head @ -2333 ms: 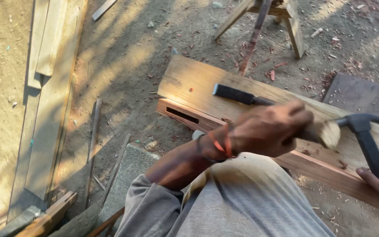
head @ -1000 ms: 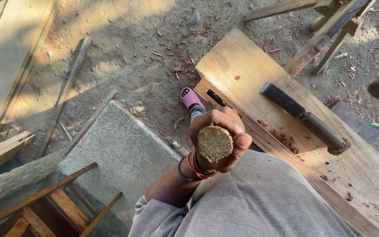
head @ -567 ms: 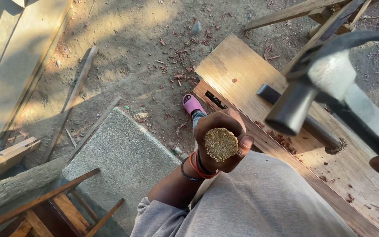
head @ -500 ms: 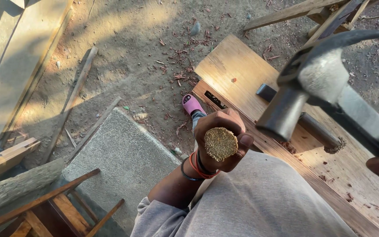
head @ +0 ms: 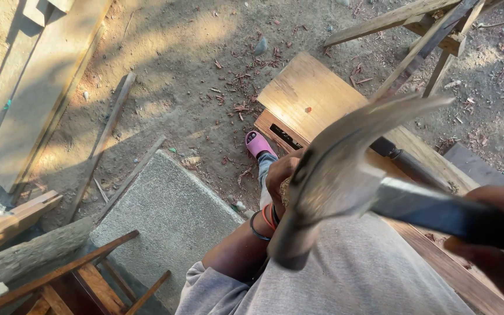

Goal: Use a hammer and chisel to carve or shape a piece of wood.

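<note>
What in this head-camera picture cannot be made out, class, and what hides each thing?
1. Head view: the round piece gripped in the left hand is almost wholly covered by the hammer.
2. Head view: the hammer's head is motion-blurred; its face shows no detail.
3. Head view: the right hand is cut off by the right edge.
4. Head view: the dark-handled tool on the wooden board is partly behind the hammer.

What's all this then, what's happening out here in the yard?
A person is working wood outdoors, seen from above. The right hand grips a claw hammer, blurred in mid-swing close to the camera. The left hand, mostly hidden behind the hammer head, is closed around a round wooden handle. A wooden plank lies on the dirt with a dark tool on it, and a pink sandal shows below.
</note>
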